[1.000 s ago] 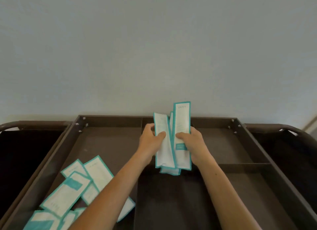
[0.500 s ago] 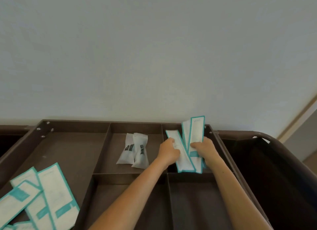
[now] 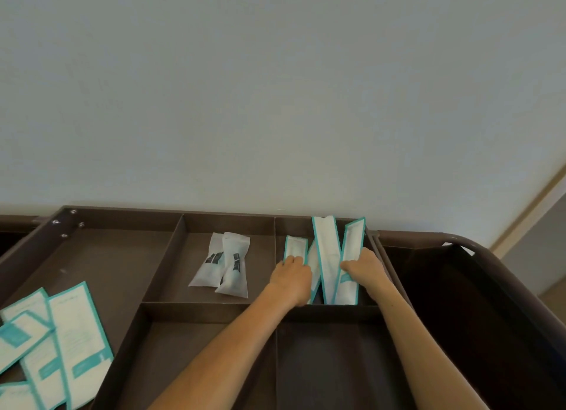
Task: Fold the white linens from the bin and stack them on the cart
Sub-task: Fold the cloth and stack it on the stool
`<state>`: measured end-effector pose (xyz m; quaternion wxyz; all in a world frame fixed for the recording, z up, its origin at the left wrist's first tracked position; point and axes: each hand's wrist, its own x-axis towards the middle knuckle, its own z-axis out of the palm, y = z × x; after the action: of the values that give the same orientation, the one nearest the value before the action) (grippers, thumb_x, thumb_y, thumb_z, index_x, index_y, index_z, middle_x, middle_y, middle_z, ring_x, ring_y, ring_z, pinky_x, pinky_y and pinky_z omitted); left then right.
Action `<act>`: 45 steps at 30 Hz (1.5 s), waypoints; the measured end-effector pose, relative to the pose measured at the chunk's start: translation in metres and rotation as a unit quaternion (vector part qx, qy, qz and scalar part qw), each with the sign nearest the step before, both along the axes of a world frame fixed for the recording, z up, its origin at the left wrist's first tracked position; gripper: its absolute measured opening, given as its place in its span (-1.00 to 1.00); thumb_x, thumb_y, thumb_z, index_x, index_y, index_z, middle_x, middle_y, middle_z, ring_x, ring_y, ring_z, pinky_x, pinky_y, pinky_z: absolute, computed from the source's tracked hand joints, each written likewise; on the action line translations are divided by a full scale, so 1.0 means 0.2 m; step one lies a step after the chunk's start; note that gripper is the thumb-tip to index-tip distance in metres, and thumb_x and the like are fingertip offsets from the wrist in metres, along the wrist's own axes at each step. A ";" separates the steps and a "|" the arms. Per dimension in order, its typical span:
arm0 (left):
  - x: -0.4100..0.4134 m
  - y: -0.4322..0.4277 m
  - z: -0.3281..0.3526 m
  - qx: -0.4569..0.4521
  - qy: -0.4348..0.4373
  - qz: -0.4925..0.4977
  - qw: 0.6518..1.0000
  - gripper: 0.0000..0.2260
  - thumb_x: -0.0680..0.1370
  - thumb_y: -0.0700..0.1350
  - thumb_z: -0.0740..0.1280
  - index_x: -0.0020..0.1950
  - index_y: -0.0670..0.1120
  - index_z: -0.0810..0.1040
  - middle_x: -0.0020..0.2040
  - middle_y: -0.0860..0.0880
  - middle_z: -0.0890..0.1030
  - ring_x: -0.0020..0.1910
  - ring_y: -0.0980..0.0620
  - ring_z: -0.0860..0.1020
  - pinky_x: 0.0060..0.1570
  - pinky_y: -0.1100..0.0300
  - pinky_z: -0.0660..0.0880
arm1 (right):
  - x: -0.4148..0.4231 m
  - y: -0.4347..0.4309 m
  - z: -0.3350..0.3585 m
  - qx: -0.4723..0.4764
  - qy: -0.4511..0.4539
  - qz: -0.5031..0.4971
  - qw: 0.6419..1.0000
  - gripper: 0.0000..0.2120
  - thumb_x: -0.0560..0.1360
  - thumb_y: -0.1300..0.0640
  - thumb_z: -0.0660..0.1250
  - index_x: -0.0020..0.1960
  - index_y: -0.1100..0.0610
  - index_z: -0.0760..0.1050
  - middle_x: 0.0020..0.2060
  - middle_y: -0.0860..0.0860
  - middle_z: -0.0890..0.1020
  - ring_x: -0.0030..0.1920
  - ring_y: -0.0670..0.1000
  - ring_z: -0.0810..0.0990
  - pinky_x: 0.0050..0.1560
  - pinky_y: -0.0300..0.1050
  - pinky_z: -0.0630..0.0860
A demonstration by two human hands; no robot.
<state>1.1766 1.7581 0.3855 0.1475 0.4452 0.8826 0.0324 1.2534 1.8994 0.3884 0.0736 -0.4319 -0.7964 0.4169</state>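
**A:** What lies at the cart's (image 3: 122, 221) left end?

**B:** Loose packets (image 3: 70, 342), teal-edged, overlapping flat in its big left compartment.

**A:** And its middle?

**B:** Two white pouches (image 3: 226, 265) with dark marks, touching side by side in the far middle compartment.

**A:** The hands?

**B:** Both are in the cart's far right compartment. The left hand (image 3: 291, 278) has its fingers curled over the near end of a short packet (image 3: 295, 249). Between the hands a tall packet (image 3: 327, 256) stands on end, its top above the cart's back rim. The right hand (image 3: 366, 268) curls its fingers round the right packet (image 3: 350, 256), pinching it above the teal label.

**A:** Past the cart's right end?

**B:** A dark bag (image 3: 459, 302) on a rounded frame, just beside it.
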 end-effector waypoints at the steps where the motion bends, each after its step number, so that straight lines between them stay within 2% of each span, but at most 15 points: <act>1: 0.00 0.00 -0.01 -0.004 -0.003 0.004 1.000 -0.59 0.57 -0.18 0.30 0.41 -0.19 0.36 0.37 -0.16 0.37 0.36 -0.14 0.33 0.34 -0.03 0.33 | 0.01 0.00 0.00 0.003 -0.009 -0.004 1.000 -0.61 0.52 0.19 0.35 0.30 0.26 0.37 0.15 0.18 0.54 0.03 0.05 0.53 -0.01 -0.07 0.52; 6: -0.03 0.02 -0.01 -0.014 -0.024 -0.002 1.000 -0.64 0.61 -0.19 0.25 0.41 -0.19 0.37 0.33 -0.15 0.37 0.33 -0.14 0.35 0.26 -0.04 0.41 | 0.02 0.03 -0.02 -0.058 0.033 0.012 0.998 -0.62 0.52 0.21 0.36 0.30 0.22 0.38 0.17 0.18 0.55 0.07 0.08 0.54 0.06 -0.01 0.53; 9: -0.05 0.03 -0.01 0.001 0.016 -0.058 0.998 -0.53 0.59 -0.17 0.23 0.51 -0.10 0.26 0.46 -0.09 0.28 0.45 -0.14 0.18 0.39 -0.07 0.28 | 0.02 0.04 -0.03 0.014 0.022 0.031 0.999 -0.56 0.51 0.16 0.38 0.34 0.20 0.36 0.21 0.15 0.53 0.12 0.07 0.53 0.08 -0.05 0.51; 13: -0.06 0.04 -0.03 -0.061 0.023 -0.115 0.991 -0.53 0.64 -0.06 0.14 0.55 0.08 0.17 0.51 -0.03 0.24 0.53 -0.18 0.01 0.45 -0.18 0.07 | 0.02 0.04 -0.04 0.091 -0.035 0.044 0.994 -0.42 0.50 0.08 0.41 0.42 0.17 0.24 0.26 0.12 0.48 0.10 0.04 0.53 -0.11 -0.20 0.47; 15: -0.06 0.05 -0.03 -0.057 0.019 -0.116 0.991 -0.57 0.65 -0.04 0.11 0.54 0.08 0.22 0.48 -0.07 0.24 0.47 -0.17 0.10 0.41 -0.17 0.14 | 0.01 0.02 -0.05 0.124 -0.051 0.052 0.990 -0.30 0.50 0.05 0.40 0.49 0.17 0.12 0.36 0.15 0.38 0.23 0.09 0.50 0.06 -0.07 0.55; 17: -0.06 0.06 -0.02 -0.045 0.016 -0.115 0.992 -0.58 0.66 -0.05 0.10 0.53 0.05 0.23 0.48 -0.08 0.23 0.45 -0.15 0.14 0.39 -0.13 0.19 | 0.01 0.00 -0.06 0.202 -0.066 0.075 0.974 -0.26 0.53 0.08 0.35 0.54 0.15 0.00 0.50 0.14 0.16 0.45 0.14 0.27 0.34 0.03 0.37; 19: -0.07 0.07 -0.03 -0.038 0.022 -0.116 0.992 -0.56 0.66 -0.08 0.11 0.55 0.02 0.20 0.52 -0.07 0.19 0.48 -0.15 0.11 0.43 -0.14 0.17 | 0.01 -0.01 -0.05 0.283 -0.042 0.119 0.951 -0.34 0.55 0.12 0.29 0.54 0.08 0.05 0.55 0.06 0.06 0.53 0.09 0.06 0.45 -0.01 0.19; 21: -0.08 0.08 -0.04 -0.055 0.013 -0.116 0.992 -0.53 0.66 -0.10 0.12 0.57 0.02 0.12 0.57 -0.04 0.10 0.54 -0.15 0.00 0.48 -0.16 0.09 | 0.01 0.00 -0.04 0.313 -0.034 0.220 0.923 -0.45 0.58 0.11 0.25 0.52 0.01 0.17 0.55 -0.03 0.07 0.54 0.03 0.00 0.49 -0.05 0.07; 24: -0.08 0.10 -0.06 -0.078 0.000 -0.105 0.991 -0.50 0.65 -0.08 0.11 0.58 0.03 0.09 0.59 0.00 0.01 0.54 -0.13 0.00 0.48 -0.13 0.10 | 0.01 0.00 -0.05 0.273 -0.100 0.323 0.901 -0.52 0.60 0.07 0.22 0.50 -0.03 0.23 0.56 -0.08 0.02 0.54 0.02 0.01 0.49 0.00 0.10; 28: -0.06 0.11 -0.04 -0.105 0.018 -0.068 0.992 -0.44 0.61 -0.12 0.17 0.58 0.02 0.05 0.58 -0.04 0.00 0.51 -0.14 0.07 0.39 -0.09 0.23 | 0.01 0.02 -0.08 0.304 -0.186 0.293 0.887 -0.55 0.61 0.03 0.15 0.49 0.02 0.25 0.56 -0.04 0.03 0.48 0.13 0.18 0.40 0.07 0.30; 31: -0.06 0.12 -0.05 -0.106 0.031 -0.050 0.993 -0.43 0.62 -0.09 0.18 0.58 0.02 0.03 0.53 -0.12 0.12 0.48 -0.17 0.12 0.38 -0.11 0.24 | 0.03 0.04 -0.09 0.278 -0.229 0.289 0.887 -0.54 0.62 0.02 0.15 0.50 0.00 0.21 0.55 -0.02 0.10 0.52 0.13 0.10 0.45 0.11 0.22; 34: -0.09 0.13 -0.05 -0.087 0.036 -0.049 0.994 -0.39 0.61 -0.13 0.22 0.59 0.00 0.00 0.52 -0.11 0.19 0.47 -0.17 0.14 0.39 -0.11 0.21 | 0.04 0.06 -0.08 0.260 -0.235 0.307 0.885 -0.50 0.62 0.04 0.16 0.53 -0.02 0.16 0.56 -0.04 0.07 0.54 0.11 0.02 0.48 0.12 0.12; 39: -0.13 0.14 -0.05 -0.089 0.046 -0.096 0.990 -0.49 0.63 -0.11 0.18 0.56 0.10 0.13 0.55 -0.08 0.13 0.48 -0.18 0.09 0.41 -0.13 0.13 | 0.02 0.05 -0.09 0.231 -0.215 0.311 0.896 -0.45 0.60 0.06 0.18 0.55 0.00 0.09 0.57 -0.05 -0.01 0.55 0.07 -0.09 0.50 0.13 0.02; 43: -0.08 0.18 -0.06 -0.053 0.046 -0.052 0.996 -0.56 0.62 -0.09 0.23 0.49 0.03 0.26 0.38 -0.18 0.32 0.34 -0.19 0.25 0.30 -0.04 0.27 | 0.02 0.05 -0.09 0.243 -0.206 0.310 0.896 -0.45 0.60 0.02 0.21 0.54 -0.01 0.12 0.56 -0.05 0.01 0.55 0.04 -0.04 0.50 0.10 0.05; 45: -0.06 0.21 -0.05 -0.025 -0.008 0.005 1.000 -0.56 0.61 -0.08 0.27 0.46 -0.08 0.26 0.35 -0.21 0.33 0.30 -0.18 0.34 0.20 0.03 0.37 | 0.03 0.04 -0.08 0.248 -0.209 0.310 0.894 -0.44 0.59 0.02 0.23 0.54 0.00 0.13 0.56 -0.04 0.01 0.55 0.04 -0.02 0.49 0.10 0.08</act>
<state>1.1641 1.7994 0.3746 0.1658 0.4366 0.8841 0.0146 1.2593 1.9081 0.3728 -0.1222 -0.2082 -0.9644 0.1078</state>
